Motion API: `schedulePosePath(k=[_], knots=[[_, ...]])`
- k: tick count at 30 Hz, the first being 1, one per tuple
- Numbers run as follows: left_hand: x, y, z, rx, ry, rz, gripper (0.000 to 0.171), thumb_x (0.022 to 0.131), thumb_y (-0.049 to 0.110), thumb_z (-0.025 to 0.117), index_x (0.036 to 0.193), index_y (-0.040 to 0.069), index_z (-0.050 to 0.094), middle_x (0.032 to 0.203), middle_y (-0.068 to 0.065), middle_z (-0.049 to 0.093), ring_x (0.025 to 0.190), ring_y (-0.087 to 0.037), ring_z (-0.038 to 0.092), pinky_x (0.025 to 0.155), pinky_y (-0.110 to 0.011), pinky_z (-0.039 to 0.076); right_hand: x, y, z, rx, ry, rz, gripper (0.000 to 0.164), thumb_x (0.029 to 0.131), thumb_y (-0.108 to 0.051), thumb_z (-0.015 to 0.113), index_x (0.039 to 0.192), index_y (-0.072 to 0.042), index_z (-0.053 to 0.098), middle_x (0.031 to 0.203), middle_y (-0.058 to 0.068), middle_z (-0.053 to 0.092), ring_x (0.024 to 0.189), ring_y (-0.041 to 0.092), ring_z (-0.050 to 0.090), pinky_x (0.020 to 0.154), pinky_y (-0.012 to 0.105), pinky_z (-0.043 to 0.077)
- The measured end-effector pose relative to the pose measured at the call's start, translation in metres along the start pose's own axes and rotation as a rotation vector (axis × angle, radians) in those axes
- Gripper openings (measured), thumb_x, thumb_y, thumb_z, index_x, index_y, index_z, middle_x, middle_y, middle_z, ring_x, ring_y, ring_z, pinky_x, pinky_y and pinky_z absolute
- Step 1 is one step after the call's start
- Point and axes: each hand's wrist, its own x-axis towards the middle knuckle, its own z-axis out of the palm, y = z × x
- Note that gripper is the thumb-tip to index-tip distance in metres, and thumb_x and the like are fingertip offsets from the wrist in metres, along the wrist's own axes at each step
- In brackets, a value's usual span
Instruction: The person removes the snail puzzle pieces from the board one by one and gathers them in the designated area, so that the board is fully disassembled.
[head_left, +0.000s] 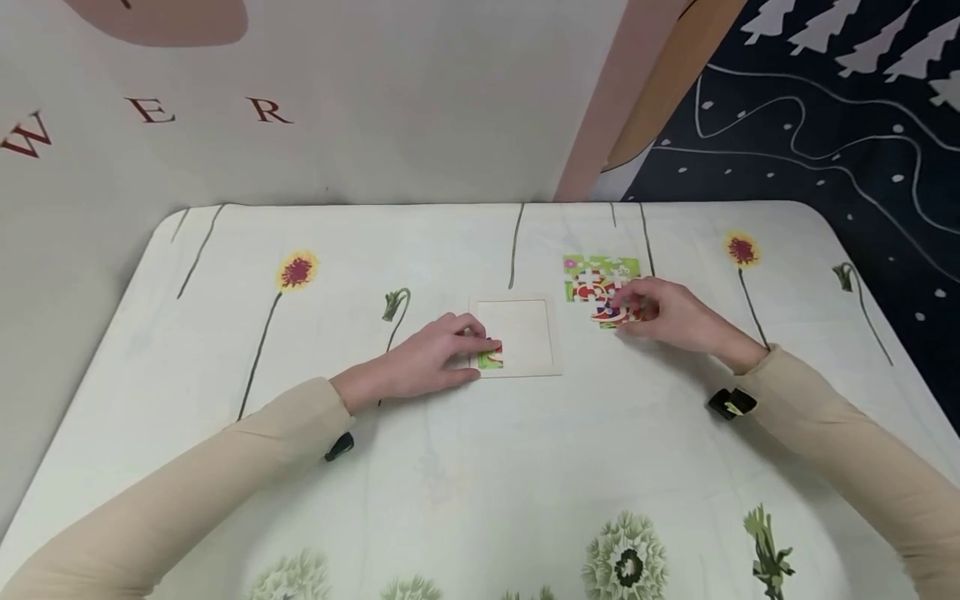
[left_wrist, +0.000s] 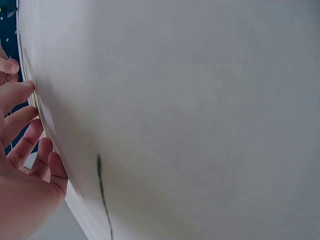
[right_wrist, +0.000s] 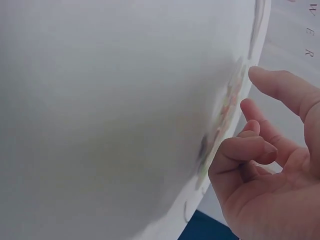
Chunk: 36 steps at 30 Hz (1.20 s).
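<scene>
A pale square puzzle tray (head_left: pixel 532 337) with a raised rim lies near the middle of the table. In its lower left corner sits a green, white and red puzzle piece (head_left: pixel 491 359). My left hand (head_left: pixel 427 354) rests at the tray's left edge, its index fingertip on that piece. To the right of the tray lies a cluster of joined-looking colourful puzzle pieces (head_left: pixel 588 267). My right hand (head_left: pixel 675 315) is over the lower right of this cluster, partly covering it. In the right wrist view its fingers are apart, with no piece visible between them.
A white tablecloth (head_left: pixel 450 475) printed with flowers and stems covers the table. Behind the far edge stands a pale wall (head_left: pixel 420 108) with red letters. A dark, patterned panel (head_left: pixel 817 125) is at the right. Dark wrist devices (head_left: pixel 731 403) are worn at both sleeves.
</scene>
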Motion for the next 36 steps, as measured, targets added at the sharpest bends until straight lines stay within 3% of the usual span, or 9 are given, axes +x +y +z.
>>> schedulePosePath(k=[8, 16, 21, 31, 36], knots=[[-0.001, 0.002, -0.003, 0.009, 0.006, 0.002, 0.04, 0.089, 0.01, 0.07, 0.129, 0.008, 0.064, 0.12, -0.003, 0.053, 0.104, -0.021, 0.042, 0.085, -0.033, 0.04, 0.007, -0.011, 0.009, 0.069, 0.014, -0.059, 0.021, 0.083, -0.003, 0.073, 0.103, -0.005, 0.067, 0.085, 0.009, 0.053, 0.065, 0.02, 0.046, 0.06, 0.026, 0.037], [0.008, -0.002, -0.015, -0.017, 0.052, 0.015, 0.034, 0.087, 0.01, 0.072, 0.12, 0.007, 0.069, 0.116, -0.003, 0.051, 0.102, -0.024, 0.041, 0.087, -0.036, 0.037, 0.017, -0.025, 0.027, 0.147, -0.049, -0.119, 0.019, 0.084, -0.003, 0.071, 0.103, -0.005, 0.066, 0.086, 0.008, 0.051, 0.063, 0.017, 0.043, 0.06, 0.026, 0.037], [0.014, -0.011, -0.022, -0.003, 0.052, -0.02, 0.039, 0.085, 0.014, 0.074, 0.124, 0.01, 0.067, 0.121, -0.008, 0.048, 0.105, -0.028, 0.039, 0.088, -0.039, 0.036, 0.023, -0.037, 0.038, 0.166, -0.089, -0.139, 0.019, 0.085, -0.005, 0.071, 0.104, -0.008, 0.067, 0.088, 0.004, 0.055, 0.06, 0.017, 0.043, 0.06, 0.028, 0.037], [0.033, -0.03, -0.036, 0.087, -0.036, -0.066, 0.055, 0.088, 0.029, 0.072, 0.139, 0.021, 0.055, 0.144, -0.012, 0.037, 0.126, -0.034, 0.031, 0.096, -0.053, 0.027, 0.034, -0.061, 0.056, 0.221, -0.185, -0.185, 0.018, 0.089, -0.002, 0.064, 0.106, -0.004, 0.067, 0.094, 0.004, 0.063, 0.07, 0.019, 0.049, 0.066, 0.029, 0.04], [0.038, -0.034, -0.041, 0.103, -0.099, -0.078, 0.057, 0.09, 0.033, 0.068, 0.143, 0.023, 0.05, 0.15, -0.01, 0.033, 0.134, -0.033, 0.023, 0.097, -0.053, 0.023, 0.038, -0.071, 0.065, 0.229, -0.222, -0.184, 0.019, 0.09, -0.001, 0.061, 0.109, -0.003, 0.066, 0.1, 0.005, 0.063, 0.079, 0.019, 0.052, 0.071, 0.03, 0.043]])
